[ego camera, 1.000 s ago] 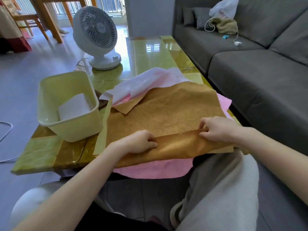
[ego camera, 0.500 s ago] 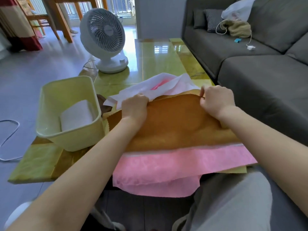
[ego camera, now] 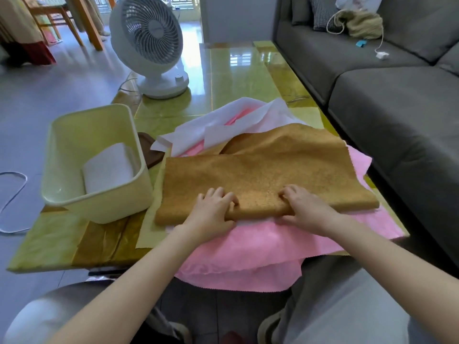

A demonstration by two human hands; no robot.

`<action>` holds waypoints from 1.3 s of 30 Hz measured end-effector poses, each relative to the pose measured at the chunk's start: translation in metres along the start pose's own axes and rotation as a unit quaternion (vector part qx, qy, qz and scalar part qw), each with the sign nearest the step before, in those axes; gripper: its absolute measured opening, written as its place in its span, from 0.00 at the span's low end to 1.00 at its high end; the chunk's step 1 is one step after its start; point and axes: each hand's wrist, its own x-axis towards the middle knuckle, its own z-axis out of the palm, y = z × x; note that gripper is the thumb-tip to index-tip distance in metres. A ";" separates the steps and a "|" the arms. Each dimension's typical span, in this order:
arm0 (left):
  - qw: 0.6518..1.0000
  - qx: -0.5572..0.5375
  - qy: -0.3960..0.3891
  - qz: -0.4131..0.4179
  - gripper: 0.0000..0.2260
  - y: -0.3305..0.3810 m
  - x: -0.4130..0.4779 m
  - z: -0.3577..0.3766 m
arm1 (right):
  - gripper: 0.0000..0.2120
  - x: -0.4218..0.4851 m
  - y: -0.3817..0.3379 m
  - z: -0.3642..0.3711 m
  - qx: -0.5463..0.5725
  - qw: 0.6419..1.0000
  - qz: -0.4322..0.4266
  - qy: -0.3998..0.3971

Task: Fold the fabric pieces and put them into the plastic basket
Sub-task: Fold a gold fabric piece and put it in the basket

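Note:
A mustard-brown fabric [ego camera: 268,175] lies folded in half on the green table, on top of a pink fabric [ego camera: 248,249] that hangs over the near edge. My left hand [ego camera: 211,212] and my right hand [ego camera: 305,209] grip its near folded edge, fingers on top and thumbs tucked under. White fabric [ego camera: 218,125] lies bunched behind, with more pink showing in it. The cream plastic basket [ego camera: 67,199] stands to the left with a folded white piece [ego camera: 109,167] inside.
A white desk fan [ego camera: 151,45] stands on the table's far left. A grey sofa [ego camera: 397,100] runs along the right side. A dark brown object [ego camera: 151,155] sits between basket and fabrics. A white cable [ego camera: 12,194] lies on the floor at left.
My hands carried the brown fabric's near edge to the far side, folding it in half, then came back to the near folded edge and took hold of it.

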 end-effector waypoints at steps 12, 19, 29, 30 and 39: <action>0.997 -0.037 0.061 0.008 0.04 0.012 -0.025 -0.016 | 0.11 -0.031 -0.009 -0.015 -0.047 0.973 -0.054 0.222; 0.999 -0.011 -0.017 0.038 0.08 0.019 -0.051 -0.005 | 0.17 -0.057 -0.006 0.002 -0.065 0.992 -0.065 0.082; 0.998 -0.028 0.055 0.022 0.15 -0.007 -0.009 0.000 | 0.19 -0.011 -0.023 -0.003 0.013 0.994 -0.031 0.102; 0.999 -0.014 0.046 0.020 0.15 -0.011 -0.002 0.001 | 0.22 -0.003 -0.024 -0.003 0.007 0.996 -0.022 0.091; 0.958 0.279 0.016 -0.071 0.15 -0.030 0.033 -0.016 | 0.35 0.030 -0.020 -0.001 0.033 0.997 0.059 0.028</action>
